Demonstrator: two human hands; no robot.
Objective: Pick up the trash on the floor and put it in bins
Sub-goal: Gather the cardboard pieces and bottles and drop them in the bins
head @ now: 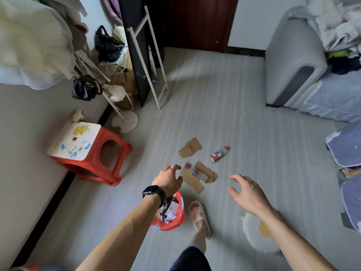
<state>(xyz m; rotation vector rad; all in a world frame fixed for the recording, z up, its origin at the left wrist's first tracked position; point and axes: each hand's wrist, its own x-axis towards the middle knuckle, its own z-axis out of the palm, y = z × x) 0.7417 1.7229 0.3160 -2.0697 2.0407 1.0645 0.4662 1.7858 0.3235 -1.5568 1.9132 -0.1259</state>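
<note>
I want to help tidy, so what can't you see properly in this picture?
Head view only.
Bin: the left arm covers part of its opening, so how full it is cannot be told.
Bottle: label too small to read.
Clear item on the cardboard: blurred, unidentifiable.
Blue fabric: cut off by the right edge.
</note>
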